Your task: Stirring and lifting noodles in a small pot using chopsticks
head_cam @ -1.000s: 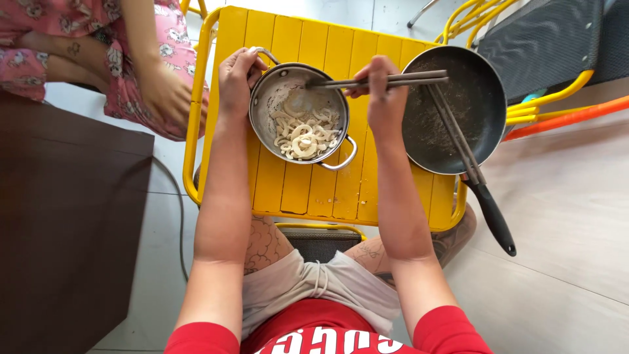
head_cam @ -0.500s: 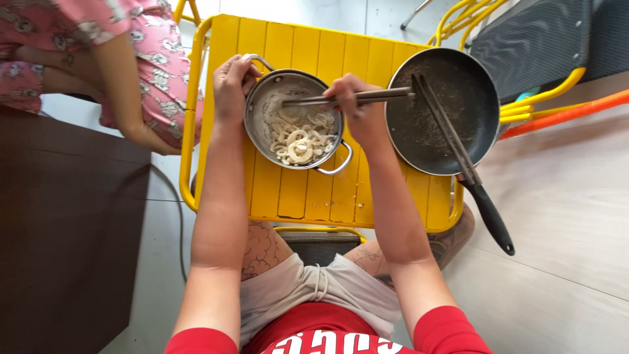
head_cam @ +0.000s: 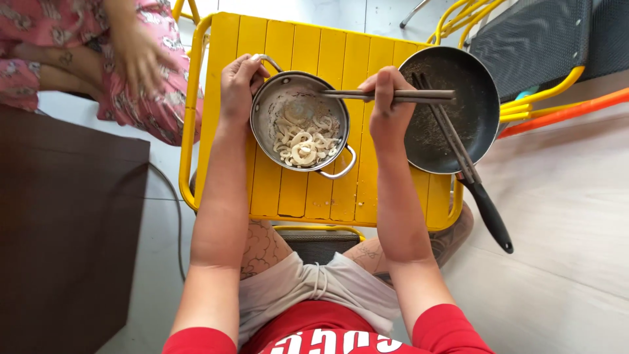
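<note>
Steadying the round steel pot [head_cam: 298,121] by its handle, my left hand [head_cam: 239,82] grips closed; my right hand [head_cam: 388,105] pinches long metal chopsticks [head_cam: 393,96] level above the pale rings [head_cam: 303,145].

No packages, labels, signs or screens in view. The only lettering is a white print on the chest of the person's red shirt [head_cam: 314,337], at the bottom edge of the frame, partly cut off. No wrapper, box, tag or display on the yellow table [head_cam: 327,46] or around it.
</note>
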